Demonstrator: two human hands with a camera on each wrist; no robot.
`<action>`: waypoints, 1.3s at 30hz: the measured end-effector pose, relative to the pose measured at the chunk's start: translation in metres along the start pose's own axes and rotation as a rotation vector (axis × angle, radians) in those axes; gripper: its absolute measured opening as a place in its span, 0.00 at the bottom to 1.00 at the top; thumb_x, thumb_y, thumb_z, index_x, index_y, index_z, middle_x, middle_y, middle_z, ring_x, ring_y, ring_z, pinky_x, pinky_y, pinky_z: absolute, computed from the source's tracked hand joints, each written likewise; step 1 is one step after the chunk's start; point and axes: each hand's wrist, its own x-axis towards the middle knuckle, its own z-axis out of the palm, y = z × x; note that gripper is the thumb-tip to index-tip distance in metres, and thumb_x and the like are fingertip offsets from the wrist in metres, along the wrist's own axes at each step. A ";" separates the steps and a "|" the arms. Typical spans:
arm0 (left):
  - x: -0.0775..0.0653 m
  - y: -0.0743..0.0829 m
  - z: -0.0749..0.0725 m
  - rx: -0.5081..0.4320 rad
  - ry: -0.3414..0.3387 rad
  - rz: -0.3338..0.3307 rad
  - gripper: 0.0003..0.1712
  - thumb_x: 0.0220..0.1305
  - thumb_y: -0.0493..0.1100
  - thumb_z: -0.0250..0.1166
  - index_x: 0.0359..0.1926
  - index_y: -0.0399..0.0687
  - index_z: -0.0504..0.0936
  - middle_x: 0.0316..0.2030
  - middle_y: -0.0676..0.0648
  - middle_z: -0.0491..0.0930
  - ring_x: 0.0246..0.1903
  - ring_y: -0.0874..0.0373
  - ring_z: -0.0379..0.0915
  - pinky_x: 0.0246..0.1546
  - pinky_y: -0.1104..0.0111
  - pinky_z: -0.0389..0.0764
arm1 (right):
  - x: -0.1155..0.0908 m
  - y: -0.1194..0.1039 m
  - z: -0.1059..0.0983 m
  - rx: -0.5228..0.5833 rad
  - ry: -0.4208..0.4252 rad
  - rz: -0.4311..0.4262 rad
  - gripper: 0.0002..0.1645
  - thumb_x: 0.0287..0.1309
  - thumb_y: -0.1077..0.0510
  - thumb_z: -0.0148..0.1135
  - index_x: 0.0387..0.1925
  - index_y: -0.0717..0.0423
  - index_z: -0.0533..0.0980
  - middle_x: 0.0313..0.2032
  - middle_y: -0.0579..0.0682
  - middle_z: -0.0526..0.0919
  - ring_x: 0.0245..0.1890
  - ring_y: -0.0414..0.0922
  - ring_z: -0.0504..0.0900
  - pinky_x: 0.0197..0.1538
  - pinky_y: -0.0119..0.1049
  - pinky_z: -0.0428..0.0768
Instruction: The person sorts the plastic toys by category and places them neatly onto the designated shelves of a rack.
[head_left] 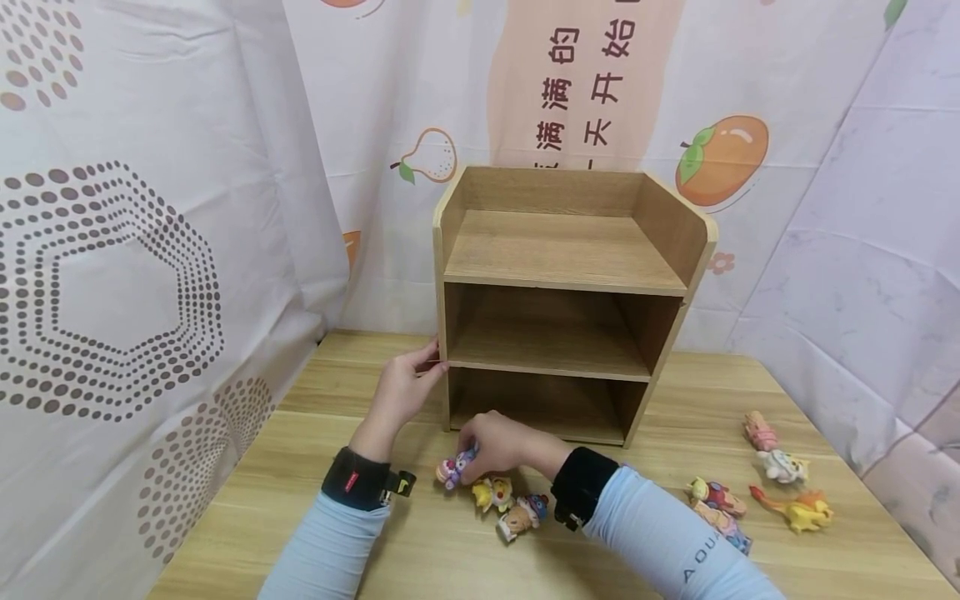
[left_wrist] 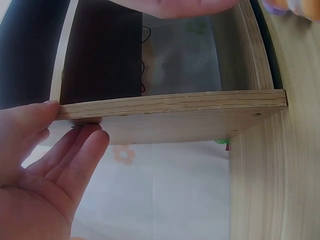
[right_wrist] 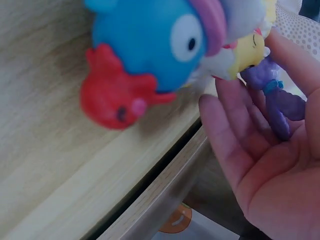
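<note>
A wooden shelf unit (head_left: 562,250) with two open compartments under a top tray stands on the table. My left hand (head_left: 401,387) holds the edge of its left side panel (left_wrist: 175,104), thumb at the front edge and fingers against the outer face. In front of the shelf, my right hand (head_left: 498,442) pinches a small purple toy figurine (head_left: 453,468) between thumb and fingers, low over the table. Close beside it lie a yellow figurine (head_left: 492,493) and a brown figurine with a blue top (head_left: 522,517). The right wrist view shows the purple figurine (right_wrist: 285,107) partly covered.
On the right of the wooden table (head_left: 315,467) lie several more figurines: a pink-and-brown one (head_left: 761,432), a white one (head_left: 782,467), an orange-and-yellow one (head_left: 806,510) and a red-and-green one (head_left: 716,495). A printed cloth (head_left: 360,108) hangs behind the shelf.
</note>
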 end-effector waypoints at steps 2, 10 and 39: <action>0.000 -0.001 0.000 -0.001 -0.006 -0.007 0.24 0.63 0.40 0.66 0.60 0.48 0.75 0.50 0.43 0.80 0.41 0.58 0.78 0.41 0.64 0.83 | 0.000 0.001 0.000 0.011 0.012 -0.003 0.15 0.41 0.51 0.78 0.30 0.48 0.80 0.26 0.37 0.78 0.26 0.33 0.74 0.28 0.26 0.76; 0.000 -0.002 0.000 0.003 -0.017 -0.019 0.24 0.64 0.41 0.65 0.61 0.49 0.74 0.50 0.44 0.80 0.42 0.58 0.78 0.41 0.65 0.82 | -0.006 0.003 -0.006 0.006 0.078 0.010 0.17 0.42 0.51 0.77 0.35 0.51 0.81 0.28 0.38 0.79 0.26 0.34 0.75 0.28 0.27 0.77; 0.000 -0.002 0.002 0.002 0.013 0.010 0.24 0.62 0.39 0.66 0.60 0.46 0.75 0.49 0.42 0.80 0.41 0.58 0.78 0.41 0.65 0.83 | -0.051 0.018 -0.051 0.051 0.247 -0.092 0.19 0.54 0.58 0.70 0.49 0.52 0.79 0.39 0.42 0.81 0.35 0.33 0.79 0.37 0.29 0.82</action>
